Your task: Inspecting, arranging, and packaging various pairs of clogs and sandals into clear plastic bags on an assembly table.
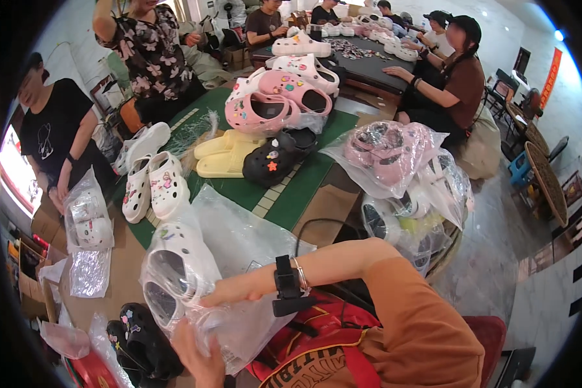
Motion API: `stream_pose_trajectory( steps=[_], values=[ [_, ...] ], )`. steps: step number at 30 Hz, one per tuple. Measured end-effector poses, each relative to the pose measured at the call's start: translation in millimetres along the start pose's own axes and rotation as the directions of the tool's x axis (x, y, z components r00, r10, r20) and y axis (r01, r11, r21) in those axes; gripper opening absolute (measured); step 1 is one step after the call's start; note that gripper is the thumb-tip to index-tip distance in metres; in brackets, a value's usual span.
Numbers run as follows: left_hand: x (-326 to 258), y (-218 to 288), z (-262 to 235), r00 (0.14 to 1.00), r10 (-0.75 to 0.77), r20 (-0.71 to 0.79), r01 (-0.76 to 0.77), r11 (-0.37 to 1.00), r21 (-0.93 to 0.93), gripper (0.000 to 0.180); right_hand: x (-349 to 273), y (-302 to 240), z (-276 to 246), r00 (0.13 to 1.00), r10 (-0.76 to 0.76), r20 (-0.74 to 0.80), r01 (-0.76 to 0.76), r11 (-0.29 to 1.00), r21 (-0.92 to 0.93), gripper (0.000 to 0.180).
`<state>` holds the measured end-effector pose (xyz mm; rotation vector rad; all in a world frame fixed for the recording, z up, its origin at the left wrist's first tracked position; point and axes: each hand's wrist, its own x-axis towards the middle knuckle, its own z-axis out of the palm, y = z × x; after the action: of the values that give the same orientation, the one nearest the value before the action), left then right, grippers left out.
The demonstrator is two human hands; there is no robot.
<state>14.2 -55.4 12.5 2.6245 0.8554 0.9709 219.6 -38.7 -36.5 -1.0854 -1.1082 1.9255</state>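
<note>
A pair of white clogs [186, 253] lies in a clear plastic bag [246, 233] at the table's near edge, heels toward me. My right hand [229, 292] reaches across from the right and grips the clogs at the heel end, its fingertips partly hidden by plastic and shoe. Below it, my left hand [199, 354] has the bag's loose plastic between thumb and fingers. Close by on the left sits a pair of black clogs [150, 339] with charms. Just beyond the bag stand white charm-covered clogs [168, 184].
Yellow slides [229, 154], a black clog [269, 161] and pink clogs [258, 107] crowd the green tabletop [291, 204]. Bagged pink clogs [391, 152] pile up at right. Across the left corner, a person [58, 129] handles a bagged pair [89, 216]. Others sit at a far table [368, 61].
</note>
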Motion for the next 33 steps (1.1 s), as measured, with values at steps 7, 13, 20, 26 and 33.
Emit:
stream_pose_trajectory(
  steps=[7,13,20,26,33],
  values=[
    [9.1,5.3,-36.3,0.977,-0.061,-0.204,0.065,0.998,0.011,0.038,-88.0,-47.1,-0.3,0.953,-0.289,-0.095,0.232,0.893,-0.386,0.055],
    [16.5,-13.4,-13.6,1.0,-0.004,-0.029,0.006,0.999,0.052,0.031,-218.7,-92.9,15.0,0.98,-0.155,-0.128,0.128,0.972,-0.198,0.045],
    [47.9,21.9,25.8,0.927,0.189,0.324,-0.117,0.967,-0.228,0.036,-277.9,-54.7,13.4,0.895,-0.308,-0.323,0.246,0.944,-0.219,0.037],
    [44.0,25.5,36.1,0.821,0.25,0.514,-0.155,0.963,-0.221,0.037,-325.0,-36.5,26.7,0.73,-0.376,-0.571,0.249,0.924,-0.29,0.034],
    [48.0,35.6,44.7,0.749,0.259,0.609,-0.188,0.966,-0.18,0.036,-362.5,-14.8,32.2,0.309,-0.591,-0.745,0.391,0.793,-0.466,0.035]
  ],
)
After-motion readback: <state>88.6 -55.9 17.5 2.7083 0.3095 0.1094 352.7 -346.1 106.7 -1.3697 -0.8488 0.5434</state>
